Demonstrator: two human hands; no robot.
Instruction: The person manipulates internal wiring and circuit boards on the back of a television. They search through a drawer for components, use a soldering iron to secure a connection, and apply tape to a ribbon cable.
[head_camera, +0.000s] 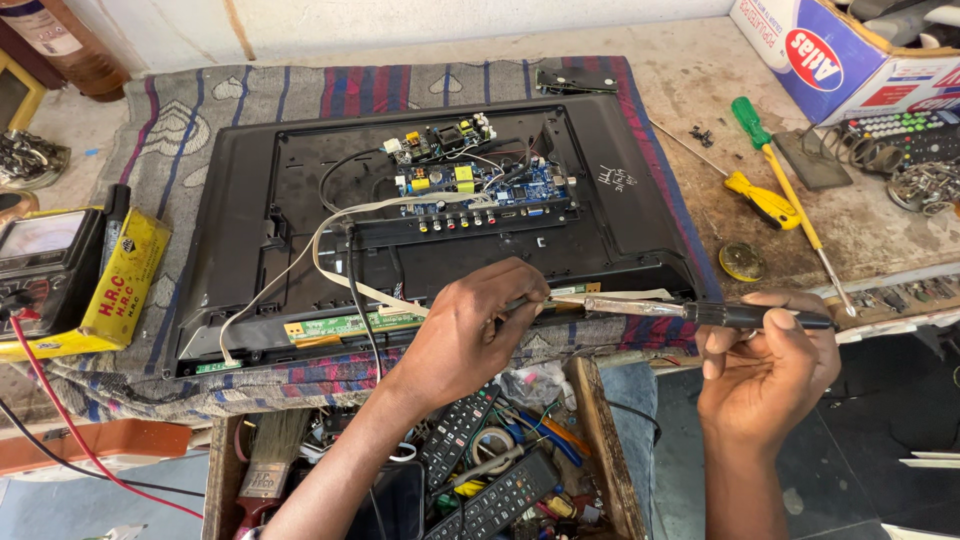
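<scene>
The right hand wraps its fingers around the black handle of a soldering iron, a slim rod with a dull metal shaft that lies level and points left. The left hand is curled at the shaft's tip, fingers pressed together there; whether they pinch something small cannot be told. Both hands hover over the near edge of a flat television lying face down, its matte black back open, showing green and blue circuit boards with yellow blocks and thin white ribbon cables. The television rests on a worn striped cloth spread over a scuffed tabletop. To the right lie two screwdrivers with glossy green and yellow plastic grips. Below, a wooden box holds black remote controls.
</scene>
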